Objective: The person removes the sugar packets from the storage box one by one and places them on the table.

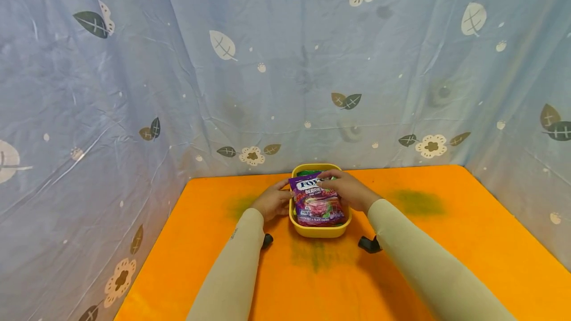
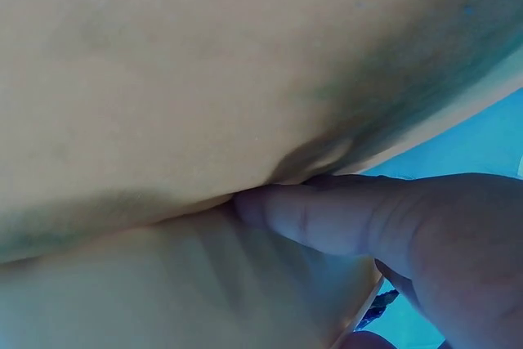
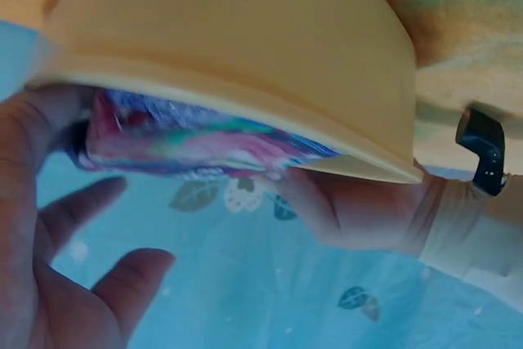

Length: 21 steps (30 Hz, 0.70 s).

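Note:
A yellow plastic tub (image 1: 319, 232) stands on the orange table, with a purple Fox's Berries candy bag (image 1: 317, 207) lying on top inside it. Part of a green packet (image 1: 305, 173) shows behind the bag. On the tub's left side, my left hand (image 1: 272, 201) holds the wall, fingertips at the bag's edge. Its thumb (image 2: 327, 214) lies along the outer wall low down in the left wrist view. My right hand (image 1: 350, 189) reaches over the right rim, fingers extended across the bag. In the right wrist view two of its digits are spread while others reach inside the rim.
The orange table (image 1: 214, 241) has greenish stains. A pale blue curtain (image 1: 276, 73) with leaf and flower prints hangs close behind the tub and along both sides. Black wrist devices (image 1: 369, 244) show under the sleeved forearms.

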Tool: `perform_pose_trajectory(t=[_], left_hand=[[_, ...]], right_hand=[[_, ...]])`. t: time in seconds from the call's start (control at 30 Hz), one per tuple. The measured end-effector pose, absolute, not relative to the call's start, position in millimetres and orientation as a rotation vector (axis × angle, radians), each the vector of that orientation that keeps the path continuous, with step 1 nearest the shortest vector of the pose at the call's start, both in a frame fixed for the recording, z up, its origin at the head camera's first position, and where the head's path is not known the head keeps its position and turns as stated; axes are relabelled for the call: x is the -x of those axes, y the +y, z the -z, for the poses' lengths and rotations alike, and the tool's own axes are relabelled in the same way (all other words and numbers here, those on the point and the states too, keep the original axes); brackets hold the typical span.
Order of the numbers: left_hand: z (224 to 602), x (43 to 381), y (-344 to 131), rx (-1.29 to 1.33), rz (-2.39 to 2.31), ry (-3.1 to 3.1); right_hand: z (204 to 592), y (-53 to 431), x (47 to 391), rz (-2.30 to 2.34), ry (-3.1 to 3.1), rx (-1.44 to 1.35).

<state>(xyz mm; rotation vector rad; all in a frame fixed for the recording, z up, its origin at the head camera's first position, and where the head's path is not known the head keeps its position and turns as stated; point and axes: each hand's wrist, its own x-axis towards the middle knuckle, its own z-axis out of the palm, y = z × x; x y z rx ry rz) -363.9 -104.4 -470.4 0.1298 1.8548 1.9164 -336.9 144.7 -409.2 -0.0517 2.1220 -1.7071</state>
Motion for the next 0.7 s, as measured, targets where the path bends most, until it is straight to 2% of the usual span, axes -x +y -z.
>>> perform_pose_trajectory(t=[0.27,0.7], left_hand=[[468.9,362.6,-105.4,-0.115,-1.911,1.840],[470.4,363.1,-106.1,-0.081,-1.923,1.827]], right_hand=[[420.8,145.0,334.1,1.715,1.991,0.175],[431.3,143.1,336.5,1.745,1.991,0.154]])
